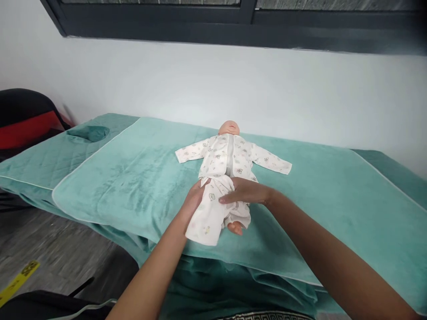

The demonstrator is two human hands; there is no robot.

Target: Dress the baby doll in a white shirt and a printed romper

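A baby doll lies on its back on the teal bed cover, head toward the wall. It wears a white printed jacket with both sleeves spread out sideways. White printed pants cover its lower body, and one foot shows at a leg opening; the other pant leg hangs flat toward me. My left hand grips the pants at their left side, its fingers partly hidden by the cloth. From the right, my right hand is closed on the pants near the waist, thumb on top of the fabric.
The teal cover spreads over a long bed against a white wall. A face hole is at the bed's left end, beside a black and red chair. A yellow strip marks the floor.
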